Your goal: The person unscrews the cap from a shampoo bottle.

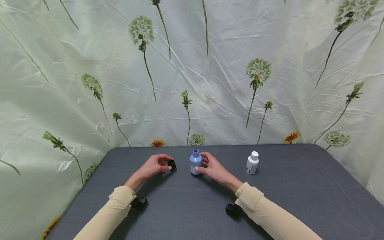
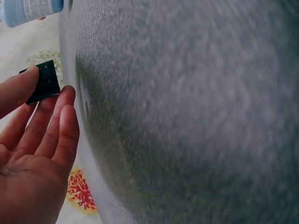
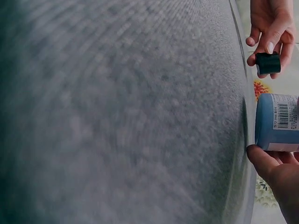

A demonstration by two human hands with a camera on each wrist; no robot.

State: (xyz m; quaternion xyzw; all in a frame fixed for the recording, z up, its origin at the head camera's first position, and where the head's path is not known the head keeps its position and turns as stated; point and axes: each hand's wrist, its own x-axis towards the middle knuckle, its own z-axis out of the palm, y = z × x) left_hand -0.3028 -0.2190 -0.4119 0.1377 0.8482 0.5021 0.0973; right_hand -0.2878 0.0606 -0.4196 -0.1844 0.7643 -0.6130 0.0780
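Note:
My left hand point(image 1: 155, 166) pinches a small black bottle cap point(image 1: 172, 164) between thumb and fingers, just above the table. In the left wrist view the cap point(image 2: 46, 82) lies under the thumb, its other side against the fingers. A short way to the right stands an upright blue bottle point(image 1: 196, 162) with its threaded neck bare. My right hand point(image 1: 214, 169) holds this bottle from its right side, the thumb in front and the fingers behind. The right wrist view shows a barcode label on the blue bottle point(image 3: 267, 119).
A white bottle point(image 1: 252, 163) with a white cap stands upright on the dark grey table point(image 1: 288, 196), right of my right hand. Behind the table hangs a pale curtain point(image 1: 222, 106) with printed flowers. Black straps with small devices sit on both wrists.

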